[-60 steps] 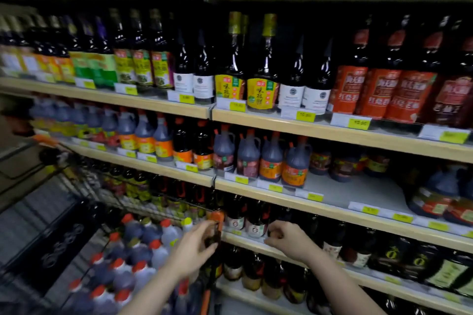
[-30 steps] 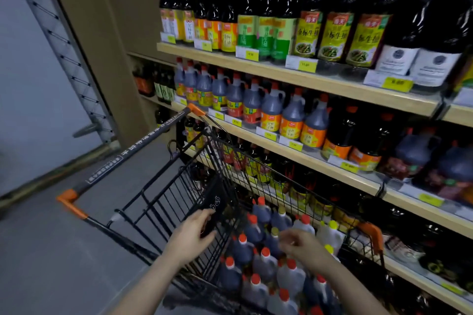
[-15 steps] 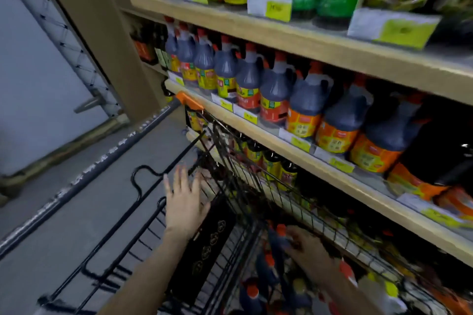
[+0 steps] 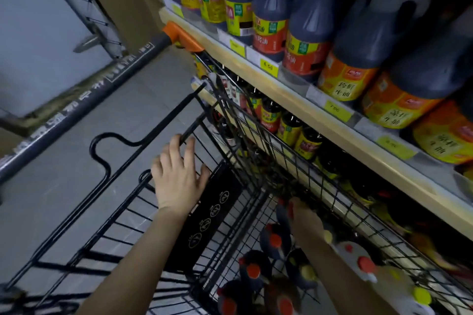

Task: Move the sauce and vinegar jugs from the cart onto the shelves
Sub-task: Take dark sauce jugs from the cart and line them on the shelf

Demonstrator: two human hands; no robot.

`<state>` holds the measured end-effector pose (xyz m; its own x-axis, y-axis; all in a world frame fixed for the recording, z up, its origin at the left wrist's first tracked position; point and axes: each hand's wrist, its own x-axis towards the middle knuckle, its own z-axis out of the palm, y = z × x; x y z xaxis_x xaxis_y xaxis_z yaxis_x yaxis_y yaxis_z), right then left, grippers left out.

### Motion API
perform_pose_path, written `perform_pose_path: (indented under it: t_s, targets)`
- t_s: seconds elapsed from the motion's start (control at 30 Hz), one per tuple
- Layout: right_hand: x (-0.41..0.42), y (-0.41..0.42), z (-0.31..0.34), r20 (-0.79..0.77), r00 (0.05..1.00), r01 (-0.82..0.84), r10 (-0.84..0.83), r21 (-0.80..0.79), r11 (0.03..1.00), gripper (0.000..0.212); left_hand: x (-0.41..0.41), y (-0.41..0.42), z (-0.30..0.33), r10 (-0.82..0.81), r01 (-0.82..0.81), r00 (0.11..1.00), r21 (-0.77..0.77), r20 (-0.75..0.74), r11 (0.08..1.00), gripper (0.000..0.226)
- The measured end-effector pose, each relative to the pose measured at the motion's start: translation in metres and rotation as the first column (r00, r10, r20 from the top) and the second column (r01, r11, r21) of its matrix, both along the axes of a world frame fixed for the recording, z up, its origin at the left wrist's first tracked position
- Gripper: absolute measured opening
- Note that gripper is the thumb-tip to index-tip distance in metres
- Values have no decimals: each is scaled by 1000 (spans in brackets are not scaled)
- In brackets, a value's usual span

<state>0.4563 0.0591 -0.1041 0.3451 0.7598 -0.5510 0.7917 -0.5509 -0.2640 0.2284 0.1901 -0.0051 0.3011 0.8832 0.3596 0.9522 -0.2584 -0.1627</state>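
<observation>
Left hand (image 4: 176,174) lies flat on the cart (image 4: 143,212) frame by the child-seat flap, fingers straight and released, nothing gripped. Looks like bracing: it steadies the cart while the other arm reaches in.

Right hand (image 4: 304,220) is deep in the basket among the jugs (image 4: 275,240), against one with a red cap. Fingers are hidden behind the back of the hand and motion blur, so can't tell if it has a grasp or is just touching.

Jugs are all in the cart: dark ones with red caps nearest the camera, pale ones (red and yellow caps) toward the shelf (image 4: 320,115) side. Cart is parked tight against the shelf, which keeps each lift short.

Shelf row above is already packed with similar dark jugs, so finding a gap is probably the next constraint.
</observation>
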Motion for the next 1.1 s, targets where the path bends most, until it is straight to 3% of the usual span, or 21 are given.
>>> perform_pose_path:
  t_s: [0.13,0.23,0.3,0.43,0.5,0.53,0.6,0.67,0.73,0.8,0.97,1.03,1.1]
  targets:
    - [3,-5,9,-34,999,-12,14,62,998,22,-1,1,5,10,-10,1000,-72,-8,997,72]
    - [1,-12,39,-66,997,-30,51,279,960,12,1,-2,14,30,-25,999,-151,28,988,72]
    - [2,-18,65,-56,993,-75,107,403,912,17,2,-8,20,19,-3,996,-190,82,982,71]
    - [7,-19,133,-117,981,-78,157,501,862,33,0,-26,28,-215,290,940,-289,264,912,75]
    - [10,-23,170,-147,982,-18,118,549,835,36,2,-44,38,-169,458,832,-480,529,748,102]
    - [11,-25,187,-198,976,42,89,575,817,36,3,-53,44,-47,529,774,-605,631,595,116]
    - [9,-30,220,-348,937,197,36,612,766,37,6,-69,55,162,604,740,-751,653,266,124]
    - [4,-35,247,-508,861,348,21,618,705,37,9,-82,61,221,648,737,-761,639,39,106]
    - [1,-38,265,-579,815,421,18,613,669,37,16,-92,68,248,691,710,-719,659,-69,78]
    - [-1,-44,277,-594,805,466,-12,618,633,36,26,-107,76,265,727,684,-667,680,-163,67]
    - [-13,-68,276,-658,732,653,-177,605,455,40,38,-140,77,381,802,578,-588,722,-103,88]
    - [-26,-83,262,-799,567,801,-200,477,362,42,42,-152,76,416,809,551,-585,723,-54,82]
    - [-47,-104,237,-893,402,883,-201,321,342,47,49,-165,76,417,808,543,-588,729,-25,80]
